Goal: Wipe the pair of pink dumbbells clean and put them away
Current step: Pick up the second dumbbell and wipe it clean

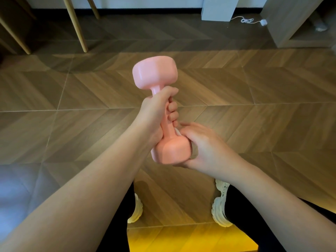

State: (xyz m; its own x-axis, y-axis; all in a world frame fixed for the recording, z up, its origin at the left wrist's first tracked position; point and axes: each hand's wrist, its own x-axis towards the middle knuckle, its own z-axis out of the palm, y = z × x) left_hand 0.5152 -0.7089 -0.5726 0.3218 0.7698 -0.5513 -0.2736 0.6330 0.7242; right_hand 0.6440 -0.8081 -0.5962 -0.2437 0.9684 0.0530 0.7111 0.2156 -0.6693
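Note:
One pink dumbbell (154, 73) is held up in the air in front of me, its far head pointing away and its near head low. My left hand (156, 113) grips its handle with the fingers curled round. My right hand (203, 146) is cupped against the right side of the near head, and a sliver of white cloth (177, 132) shows between its fingers and the dumbbell. Most of the cloth is hidden by that hand. The second dumbbell is not in view.
Below lies a wooden herringbone floor (72, 99). Wooden chair legs (78, 24) stand at the far left, a white block (218, 8) with a white cable (249, 20) at the far right, and a wooden shelf unit (291, 24) beside it. My white shoes (221, 206) are underneath.

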